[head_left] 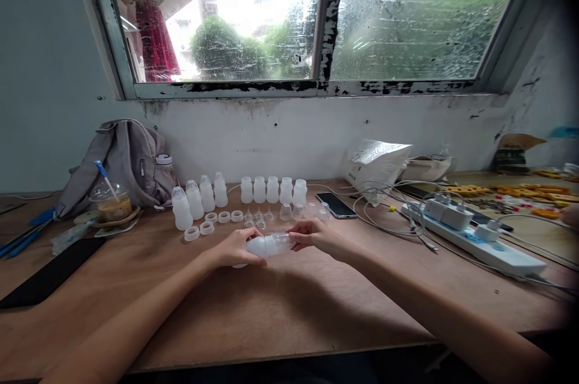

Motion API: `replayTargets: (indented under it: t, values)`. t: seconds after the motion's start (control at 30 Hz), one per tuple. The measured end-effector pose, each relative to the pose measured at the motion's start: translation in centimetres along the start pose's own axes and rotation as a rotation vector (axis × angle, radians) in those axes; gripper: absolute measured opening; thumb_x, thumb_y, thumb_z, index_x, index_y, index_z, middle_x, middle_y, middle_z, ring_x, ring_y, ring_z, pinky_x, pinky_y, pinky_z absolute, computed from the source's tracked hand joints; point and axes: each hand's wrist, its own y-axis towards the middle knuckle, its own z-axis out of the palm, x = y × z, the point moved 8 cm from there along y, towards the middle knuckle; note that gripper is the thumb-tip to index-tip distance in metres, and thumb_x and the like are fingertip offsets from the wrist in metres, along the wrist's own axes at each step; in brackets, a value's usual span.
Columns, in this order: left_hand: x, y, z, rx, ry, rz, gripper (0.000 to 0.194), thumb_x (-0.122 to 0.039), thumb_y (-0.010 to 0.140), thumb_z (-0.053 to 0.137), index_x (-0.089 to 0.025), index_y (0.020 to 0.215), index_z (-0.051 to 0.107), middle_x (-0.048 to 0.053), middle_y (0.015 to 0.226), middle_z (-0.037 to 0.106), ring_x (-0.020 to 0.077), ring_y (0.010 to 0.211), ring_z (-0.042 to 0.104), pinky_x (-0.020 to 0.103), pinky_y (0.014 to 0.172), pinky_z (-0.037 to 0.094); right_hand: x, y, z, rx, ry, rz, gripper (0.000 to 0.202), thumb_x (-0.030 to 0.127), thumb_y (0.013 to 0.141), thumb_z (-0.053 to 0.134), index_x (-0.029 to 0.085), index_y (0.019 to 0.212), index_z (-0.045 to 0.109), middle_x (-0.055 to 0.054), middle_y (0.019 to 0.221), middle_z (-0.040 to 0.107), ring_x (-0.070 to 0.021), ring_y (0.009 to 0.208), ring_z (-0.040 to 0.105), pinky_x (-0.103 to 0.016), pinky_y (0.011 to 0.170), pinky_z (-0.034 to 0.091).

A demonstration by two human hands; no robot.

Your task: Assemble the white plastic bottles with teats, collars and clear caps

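My left hand wraps round the body of a frosted white bottle, which lies tilted sideways just above the table. At its right end, my right hand pinches a clear cap that sits over the bottle's top. Behind my hands stand several open bottles in a row. Several capped bottles stand to their left. White rings, clear nipples and clear caps lie in front of these bottles.
A phone, looped cables and a power strip are at the right. At the left are a grey backpack, a drink cup and a black flat object. A plastic bag stands by the wall.
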Motion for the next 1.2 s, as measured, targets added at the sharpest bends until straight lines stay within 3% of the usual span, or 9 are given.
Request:
replayTargets:
  t: [0.53,0.8,0.9,1.07,1.2]
  values:
    - [-0.1,-0.1,-0.3,-0.104,0.097,0.003,0.045,-0.042,0.053,0.069,-0.016,0.087,0.054,0.001,0.078,0.058,0.0168,0.07,0.055,0.023,0.058,0.04,-1.2,1.6,0.6,-0.004,0.062,0.084,0.031,0.037,0.065,0.067,0.008,0.073,0.058,-0.005,0.067,0.061,-0.0141,0.06,0.062,-0.029,0.067,0.054]
    - [0.0,-0.4,-0.8,-0.218,0.155,0.018,0.043,-0.042,0.055,0.068,-0.018,0.087,0.054,0.001,0.08,0.058,0.017,0.07,0.055,0.025,0.06,0.041,0.4,2.0,1.0,0.005,0.009,0.058,0.031,0.038,0.065,0.068,0.009,0.067,0.057,-0.004,0.063,0.059,-0.0129,0.056,0.061,-0.027,0.062,0.054]
    - [-0.1,-0.7,-1.0,-0.293,0.178,0.014,0.041,-0.043,0.059,0.066,-0.019,0.09,0.052,0.001,0.085,0.058,0.018,0.074,0.055,0.026,0.063,0.042,1.2,2.8,1.0,-0.017,-0.082,-0.01,0.031,0.039,0.067,0.064,0.009,0.073,0.06,-0.004,0.063,0.059,-0.0135,0.057,0.06,-0.027,0.059,0.054]
    - [0.2,-0.8,-1.3,-0.409,0.199,-0.002,0.049,-0.049,0.071,0.053,-0.02,0.107,0.041,0.007,0.102,0.054,0.0215,0.087,0.054,0.032,0.074,0.042,3.7,4.2,1.1,-0.192,-0.407,-0.252,0.035,0.042,0.077,0.049,0.012,0.087,0.064,-0.004,0.064,0.059,-0.012,0.051,0.055,-0.024,0.047,0.047]
    - [0.7,-0.6,-0.9,-0.367,0.186,0.074,0.052,-0.045,0.082,0.037,-0.017,0.123,0.023,0.013,0.127,0.036,0.0228,0.117,0.035,0.036,0.095,0.031,6.5,4.3,2.6,-0.316,-0.545,-0.436,0.037,0.042,0.082,0.04,0.017,0.096,0.064,-0.005,0.078,0.059,-0.0122,0.062,0.054,-0.022,0.054,0.044]
